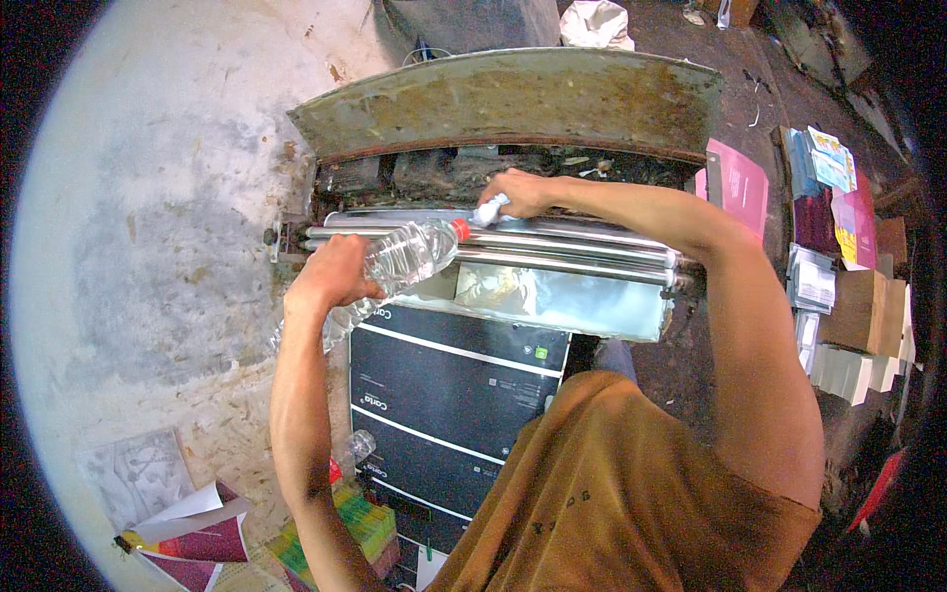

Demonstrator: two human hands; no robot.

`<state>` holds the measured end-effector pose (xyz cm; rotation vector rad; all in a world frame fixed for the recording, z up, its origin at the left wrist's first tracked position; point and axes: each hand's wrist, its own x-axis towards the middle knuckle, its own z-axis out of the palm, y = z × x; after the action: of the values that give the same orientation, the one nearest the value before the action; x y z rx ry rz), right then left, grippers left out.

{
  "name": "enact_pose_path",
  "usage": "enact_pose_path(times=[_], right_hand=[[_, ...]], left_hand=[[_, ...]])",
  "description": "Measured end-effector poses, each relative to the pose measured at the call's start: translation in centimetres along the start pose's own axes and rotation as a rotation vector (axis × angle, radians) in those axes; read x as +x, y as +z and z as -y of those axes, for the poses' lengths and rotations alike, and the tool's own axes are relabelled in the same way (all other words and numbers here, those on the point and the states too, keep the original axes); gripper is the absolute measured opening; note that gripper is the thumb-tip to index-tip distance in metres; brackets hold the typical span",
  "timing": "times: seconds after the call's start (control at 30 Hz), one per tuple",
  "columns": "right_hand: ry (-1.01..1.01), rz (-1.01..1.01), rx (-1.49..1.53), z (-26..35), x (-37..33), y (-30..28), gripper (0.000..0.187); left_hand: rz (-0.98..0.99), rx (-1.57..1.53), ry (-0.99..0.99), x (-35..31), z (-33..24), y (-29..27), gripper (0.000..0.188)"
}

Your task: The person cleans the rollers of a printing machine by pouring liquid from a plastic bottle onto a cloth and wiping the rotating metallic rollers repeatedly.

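My left hand (338, 271) is closed round a large clear plastic bottle (409, 259). The bottle lies tilted, its red cap (460, 230) toward the upper right and over the metal rollers (552, 244). What is inside it I cannot make out. Across the rollers, my right hand (521, 193) pinches a crumpled white cloth or wad of paper (489, 209) close to the far roller. That white piece sits just beyond the bottle's cap. A shiny metal tray (592, 301) shows on the near side of the rollers.
A stained, curved metal panel (513, 99) rises behind the rollers. Black boxes (454, 395) are stacked below them. Another clear bottle (361, 446) stands at lower left, near yellow-green stacks (367, 523). A rough wall (178, 247) bounds the left; cardboard boxes (853, 306) and papers stand right.
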<state>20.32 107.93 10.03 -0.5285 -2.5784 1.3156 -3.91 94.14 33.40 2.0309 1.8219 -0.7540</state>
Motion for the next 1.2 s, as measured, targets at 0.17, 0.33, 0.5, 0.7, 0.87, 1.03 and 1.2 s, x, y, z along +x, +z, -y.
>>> enact_pose_path(times=[0.17, 0.33, 0.5, 0.7, 0.87, 1.03, 1.2], right_hand=[[0.008, 0.013, -0.038, -1.3, -6.2, -1.5, 0.039], [0.082, 0.027, -0.003, 0.3, -8.2, -2.4, 0.039], [0.05, -0.029, -0.002, -0.2, -5.2, -1.0, 0.037], [-0.001, -0.064, 0.019, -1.0, 0.3, 0.7, 0.036], [0.019, -0.01, 0.043, 1.8, 5.5, 1.1, 0.041], [-0.025, -0.045, 0.012, 0.9, 11.9, 3.2, 0.037], [-0.071, -0.024, -0.006, 1.2, 16.8, 4.7, 0.041]], left_hand=[[-0.125, -0.162, 0.069, -1.5, 0.1, 0.8, 0.062], [-0.249, -0.429, -0.069, -4.0, 1.1, 5.5, 0.065], [-0.453, -0.696, -0.086, -6.3, -0.7, 8.6, 0.062], [-0.659, -0.943, -0.329, -9.9, -1.2, 12.5, 0.066], [-0.916, -1.255, -0.432, -15.0, -1.6, 17.4, 0.075], [-1.031, -1.191, -0.499, -20.6, -3.3, 22.0, 0.078], [-0.973, -1.473, -0.754, -23.6, -6.7, 24.4, 0.074]])
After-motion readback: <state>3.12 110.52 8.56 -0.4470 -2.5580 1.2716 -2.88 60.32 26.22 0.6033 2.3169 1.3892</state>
